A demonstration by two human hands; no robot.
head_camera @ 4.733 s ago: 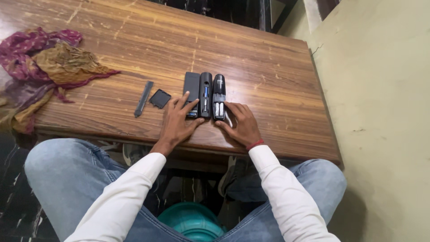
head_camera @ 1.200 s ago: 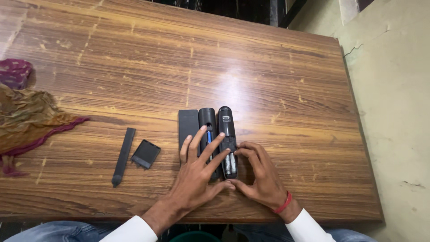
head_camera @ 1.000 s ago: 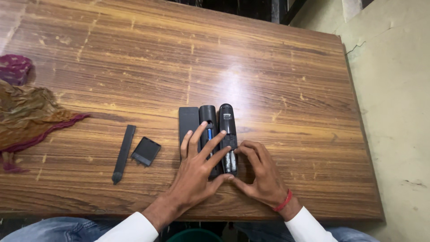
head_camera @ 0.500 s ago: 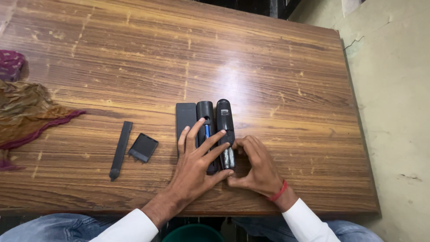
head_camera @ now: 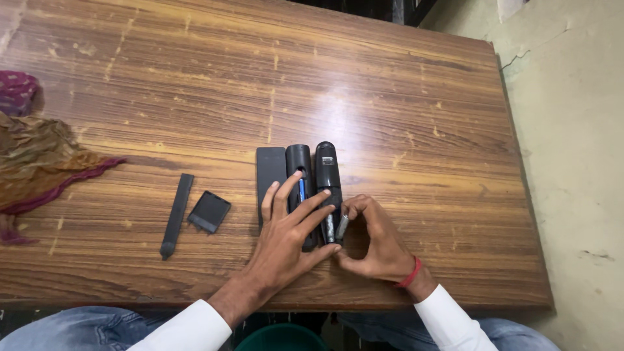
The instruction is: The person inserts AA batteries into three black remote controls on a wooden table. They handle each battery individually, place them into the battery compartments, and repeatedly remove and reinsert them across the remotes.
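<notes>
Three black remote controls lie side by side, backs up, on the wooden table (head_camera: 390, 97): a flat left remote (head_camera: 270, 170), a middle remote (head_camera: 299, 162) with an open compartment showing a blue battery, and a right remote (head_camera: 327, 172) with an open battery compartment. My left hand (head_camera: 286, 242) lies flat across the left and middle remotes, fingers spread, fingertips reaching the right one. My right hand (head_camera: 377, 244) pinches a silver battery (head_camera: 341, 227), tilted up out of the right remote's compartment. A second silver battery still lies in that compartment.
A long narrow black battery cover (head_camera: 176, 216) and a small square black cover (head_camera: 208, 212) lie left of the remotes. A maroon and tan cloth (head_camera: 39, 162) is heaped at the table's left edge. A pale floor runs along the right side.
My right hand's fingers closed on one silver battery and lifted its end out of the right remote's compartment. My left hand stayed pressed on the remotes.
</notes>
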